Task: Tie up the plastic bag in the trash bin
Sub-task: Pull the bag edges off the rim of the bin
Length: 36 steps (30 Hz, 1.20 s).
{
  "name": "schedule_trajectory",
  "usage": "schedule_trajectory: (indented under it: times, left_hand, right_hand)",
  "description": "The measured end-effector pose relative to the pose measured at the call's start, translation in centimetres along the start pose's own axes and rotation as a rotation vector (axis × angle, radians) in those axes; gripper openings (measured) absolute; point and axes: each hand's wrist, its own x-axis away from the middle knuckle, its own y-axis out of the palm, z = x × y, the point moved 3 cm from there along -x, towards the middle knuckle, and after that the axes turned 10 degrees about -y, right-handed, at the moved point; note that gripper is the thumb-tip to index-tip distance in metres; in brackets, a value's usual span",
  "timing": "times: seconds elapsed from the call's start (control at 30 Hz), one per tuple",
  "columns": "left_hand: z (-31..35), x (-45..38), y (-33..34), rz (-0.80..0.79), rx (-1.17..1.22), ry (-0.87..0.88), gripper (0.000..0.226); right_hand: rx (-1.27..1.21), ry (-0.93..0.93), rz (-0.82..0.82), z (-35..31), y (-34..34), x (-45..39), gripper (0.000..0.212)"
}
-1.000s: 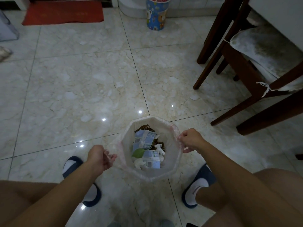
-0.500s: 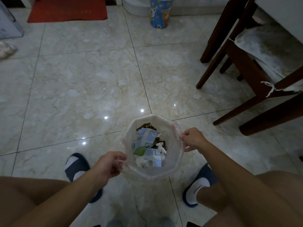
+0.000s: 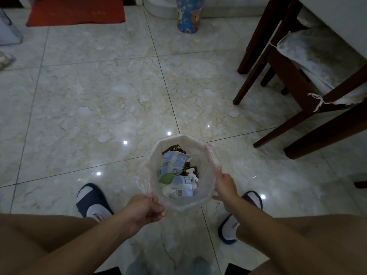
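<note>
A small trash bin lined with a clear plastic bag stands on the tiled floor between my feet. Inside lie blue-and-white wrappers, a green leaf, white tissue and brown scraps. My left hand is at the bin's near-left rim, fingers closed on a gathered strip of the bag's edge. My right hand is at the near-right rim, gripping the bag's edge, which stretches up along the right side.
Dark wooden chair legs and a cushioned seat stand at the right. A blue cartoon-print bin and a red mat lie at the far end. My slippered feet flank the bin.
My left hand has moved right and nearer, from beside the bin to its near-left rim, pulling the bag's edge loose. My right hand has slid down the right rim toward me.
</note>
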Motion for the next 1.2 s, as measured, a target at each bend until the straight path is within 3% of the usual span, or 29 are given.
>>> schedule_trajectory:
  times: [0.17,0.27,0.43,0.63,0.9,1.03,1.2]
  left_hand:
    - [-1.4,-0.1,0.7,-0.051,-0.002,-0.079,0.019]
    - [-1.6,0.0,1.2,-0.032,-0.035,-0.083,0.018]
    - [-2.0,0.1,2.2,-0.007,-0.073,-0.109,0.015]
    - [-1.9,0.2,3.0,0.000,-0.098,-0.094,0.052]
    - [-2.0,0.5,4.4,-0.059,-0.312,-0.118,0.008]
    - [-1.9,0.8,5.2,-0.125,-0.369,-0.114,0.009]
    - [-1.6,0.7,5.0,-0.086,-0.398,-0.123,0.010]
  right_hand:
    - [-0.508,0.286,-0.059,2.4,1.1,2.4,0.051]
    - [-0.630,0.391,-0.087,3.5,0.6,2.7,0.027]
    - [-0.575,0.356,-0.190,3.9,0.3,3.7,0.032]
    - [-0.622,0.306,-0.164,3.6,-0.5,4.2,0.021]
    - [-0.530,0.273,-0.160,3.7,-0.3,4.0,0.025]
    - [-0.369,0.262,-0.141,3.3,-0.2,3.8,0.022]
    - [-0.160,0.264,-0.169,3.5,-1.0,3.7,0.019]
